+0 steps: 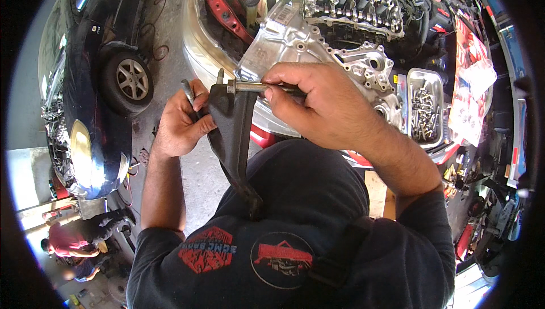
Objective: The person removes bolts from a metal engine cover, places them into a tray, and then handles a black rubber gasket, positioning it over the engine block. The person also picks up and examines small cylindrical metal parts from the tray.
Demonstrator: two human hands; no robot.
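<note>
In front of my chest, my left hand is closed around a black metal bracket, whose long arm slants down toward my shirt. A slim grey rod shows between that hand's fingers; I cannot tell whether it is loose or part of the bracket. My right hand pinches a long steel bolt, held sideways across the bracket's top. The bolt's headed end lies against or just before the bracket; which one, I cannot tell. A short metal stud sticks up there. The bolt's right end is hidden in my fingers.
Ahead lies an engine with its cylinder head exposed and a silver cast cover resting nearby. A metal tray of bolts stands at the right, beside plastic-wrapped sheets. A dark car is on the left; people are lower left.
</note>
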